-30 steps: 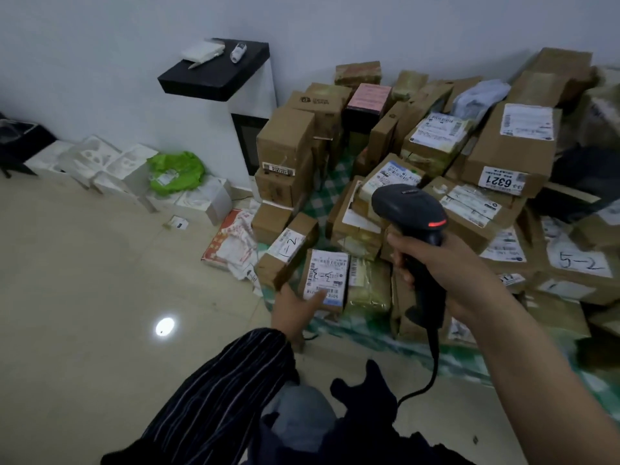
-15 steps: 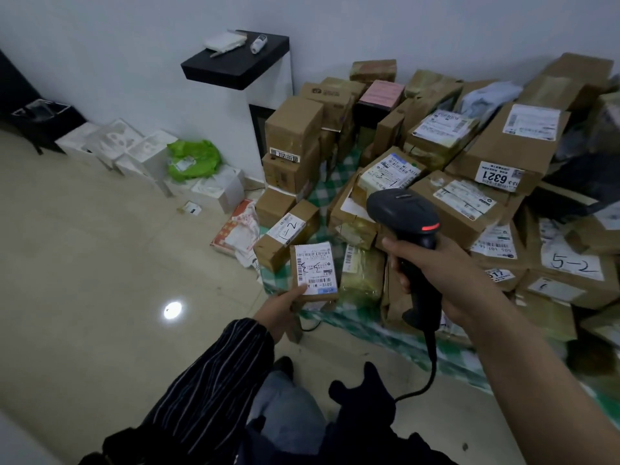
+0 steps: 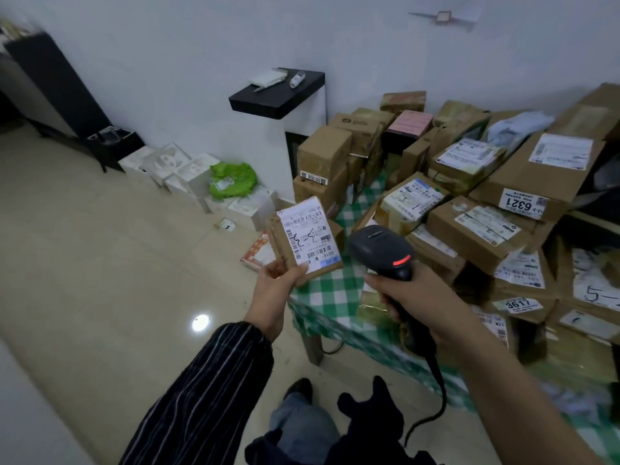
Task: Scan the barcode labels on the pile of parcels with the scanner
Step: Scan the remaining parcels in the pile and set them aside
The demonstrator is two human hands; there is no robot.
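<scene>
Parcel [image 3: 307,243] now off the pile [image 3: 469,234], fast in left hand [image 3: 276,290] — scanner [image 3: 382,250] fast in right hand [image 3: 426,303] beside.

I'm in a small parcel room. Labelled boxes [image 3: 476,236] crowd a cloth-covered counter [image 3: 330,297] against a white wall [image 3: 201,45], over a glossy floor [image 3: 84,280].

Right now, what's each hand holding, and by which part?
Left hand grips the small parcel by its bottom edge; right hand grips the scanner by its handle.

Label [image 3: 307,239] small print illegible, pile [image 3: 476,236] — cropped right
</scene>
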